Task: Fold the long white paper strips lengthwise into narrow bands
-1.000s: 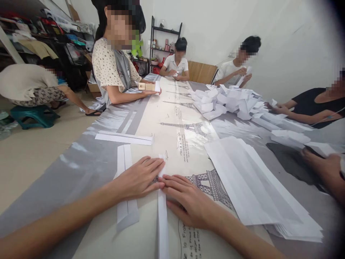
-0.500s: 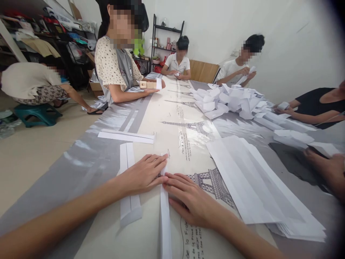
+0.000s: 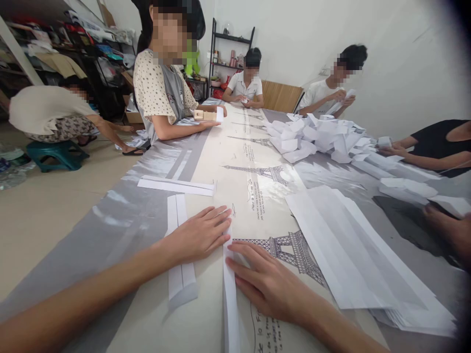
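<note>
On the table (image 3: pixel 110 274), right at the near edge, both hands sit a touch further up the narrow paper strip (image 3: pixel 230 294) than they did a second ago, and the whole scene has drifted slightly as the head camera shifted. The left hand (image 3: pixel 198 235) lies flat, palm down, fingers stretched forward and close together, its fingertips (image 3: pixel 225 215) pressing the left side of the strip near its far end; that grip is fully open, nothing clasped, just weight on paper. The right hand (image 3: pixel 265 279) comes in from the lower right, also flat and spread, fingers angled toward the strip and touching its right edge, no pinch, palm resting on the printed tower cloth (image 3: pixel 257 196). The strip runs straight toward the viewer between the two hands. Beneath the left wrist lies a folded white sheet (image 3: pixel 178 245), and beyond it another long folded strip (image 3: pixel 176 185) lies crosswise. To the right sits a stack of flat white sheets (image 3: pixel 349 245), close to the right forearm but apart from it. Further up the table there's a heap of folded paper pieces (image 3: pixel 316 137), with other people seated around it.
</note>
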Demonstrator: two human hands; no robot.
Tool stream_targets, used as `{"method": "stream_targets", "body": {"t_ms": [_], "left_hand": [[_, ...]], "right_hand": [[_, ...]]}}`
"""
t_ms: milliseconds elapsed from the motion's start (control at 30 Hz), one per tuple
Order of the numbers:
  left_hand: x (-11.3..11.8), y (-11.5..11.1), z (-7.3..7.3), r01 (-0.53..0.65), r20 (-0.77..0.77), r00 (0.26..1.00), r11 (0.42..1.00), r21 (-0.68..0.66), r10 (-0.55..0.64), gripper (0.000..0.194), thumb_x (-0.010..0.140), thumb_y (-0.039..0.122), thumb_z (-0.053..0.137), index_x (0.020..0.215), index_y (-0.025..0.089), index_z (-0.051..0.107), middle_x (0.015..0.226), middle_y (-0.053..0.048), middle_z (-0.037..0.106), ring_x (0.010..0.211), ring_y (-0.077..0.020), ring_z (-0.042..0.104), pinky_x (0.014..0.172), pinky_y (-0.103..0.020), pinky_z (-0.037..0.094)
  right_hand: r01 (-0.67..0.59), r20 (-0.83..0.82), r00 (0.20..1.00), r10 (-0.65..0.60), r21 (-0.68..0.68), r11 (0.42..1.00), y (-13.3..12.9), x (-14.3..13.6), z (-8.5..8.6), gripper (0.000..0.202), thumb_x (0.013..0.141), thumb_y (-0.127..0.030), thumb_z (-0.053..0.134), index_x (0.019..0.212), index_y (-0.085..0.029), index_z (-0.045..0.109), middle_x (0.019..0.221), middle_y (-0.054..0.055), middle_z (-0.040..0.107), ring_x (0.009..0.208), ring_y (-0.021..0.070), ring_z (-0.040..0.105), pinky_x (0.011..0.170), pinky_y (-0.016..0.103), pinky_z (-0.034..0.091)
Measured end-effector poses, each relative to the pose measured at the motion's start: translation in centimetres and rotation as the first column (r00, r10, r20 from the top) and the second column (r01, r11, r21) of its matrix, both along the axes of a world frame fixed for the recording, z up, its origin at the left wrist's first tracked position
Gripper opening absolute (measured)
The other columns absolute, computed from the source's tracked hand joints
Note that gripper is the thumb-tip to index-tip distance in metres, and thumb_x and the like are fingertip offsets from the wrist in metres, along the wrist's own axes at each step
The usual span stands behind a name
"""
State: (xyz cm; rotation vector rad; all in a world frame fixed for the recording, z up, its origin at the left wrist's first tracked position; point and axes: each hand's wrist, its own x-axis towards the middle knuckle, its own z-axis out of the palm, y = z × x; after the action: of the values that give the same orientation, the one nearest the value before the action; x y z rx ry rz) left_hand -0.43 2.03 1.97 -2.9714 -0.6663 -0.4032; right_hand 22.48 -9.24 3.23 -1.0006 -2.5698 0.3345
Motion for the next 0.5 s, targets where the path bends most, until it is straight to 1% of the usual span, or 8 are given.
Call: {"method": "stream_targets", "body": {"t_ms": [67, 100, 233, 367, 500], "left_hand": [[-0.4, 0.5, -0.3, -0.046, -0.026, 0.999, 0.999, 0.01, 0.046, 0.048, 0.112, 0.045, 0.028, 0.135, 0.011, 0.053, 0.153, -0.018, 0.05, 0.148, -0.0278, 0.04, 0.119, -0.044, 0.031], [-0.6, 0.8, -0.5, -0.074, -0.035, 0.997, 0.997, 0.011, 0.075, 0.052, 0.111, 0.049, 0.028, 0.135, 0.01, 0.052, 0.153, -0.019, 0.05, 0.148, -0.0284, 0.04, 0.12, -0.045, 0.03], [-1.1, 1.4, -0.7, -0.157, -0.035, 0.987, 0.988, -0.009, 0.157, 0.064, 0.107, 0.063, 0.029, 0.134, 0.009, 0.051, 0.154, -0.022, 0.048, 0.147, -0.0318, 0.041, 0.12, -0.047, 0.03], [-0.9, 1.2, -0.6, -0.187, -0.01, 0.982, 0.982, -0.038, 0.187, 0.074, 0.101, 0.073, 0.035, 0.135, 0.008, 0.051, 0.154, -0.023, 0.047, 0.145, -0.0352, 0.042, 0.12, -0.049, 0.029], [-0.9, 0.9, -0.4, -0.194, -0.034, 0.981, 0.98, -0.041, 0.193, 0.077, 0.099, 0.075, 0.036, 0.135, 0.008, 0.051, 0.154, -0.023, 0.047, 0.147, -0.0353, 0.04, 0.12, -0.049, 0.027]], "right_hand": [[-0.035, -0.014, 0.999, 0.034, -0.013, 0.999, -0.2, 0.0, 0.1, 0.033, 0.104, -0.013, 0.044, 0.131, -0.018, 0.061, 0.13, 0.013, 0.065, 0.128, 0.0258, 0.058, 0.105, 0.044, 0.055], [-0.051, -0.025, 0.998, 0.051, -0.015, 0.999, -0.3, 0.0, 0.1, 0.033, 0.104, -0.012, 0.044, 0.131, -0.018, 0.06, 0.129, 0.012, 0.066, 0.126, 0.0247, 0.06, 0.106, 0.044, 0.055], [-0.087, -0.051, 0.995, 0.086, -0.013, 0.996, 0.1, 0.5, -0.1, 0.036, 0.105, -0.011, 0.043, 0.137, -0.018, 0.058, 0.133, 0.009, 0.067, 0.131, 0.022, 0.058, 0.115, 0.045, 0.048], [-0.092, -0.032, 0.995, 0.091, -0.03, 0.995, 0.3, 0.8, -0.2, 0.04, 0.103, -0.009, 0.043, 0.139, -0.017, 0.057, 0.137, 0.009, 0.065, 0.135, 0.0216, 0.055, 0.116, 0.043, 0.048], [-0.108, -0.011, 0.994, 0.108, -0.015, 0.994, 0.1, 0.5, 0.0, 0.044, 0.099, -0.004, 0.042, 0.138, -0.017, 0.057, 0.137, 0.012, 0.064, 0.135, 0.0237, 0.054, 0.112, 0.043, 0.052]]}}
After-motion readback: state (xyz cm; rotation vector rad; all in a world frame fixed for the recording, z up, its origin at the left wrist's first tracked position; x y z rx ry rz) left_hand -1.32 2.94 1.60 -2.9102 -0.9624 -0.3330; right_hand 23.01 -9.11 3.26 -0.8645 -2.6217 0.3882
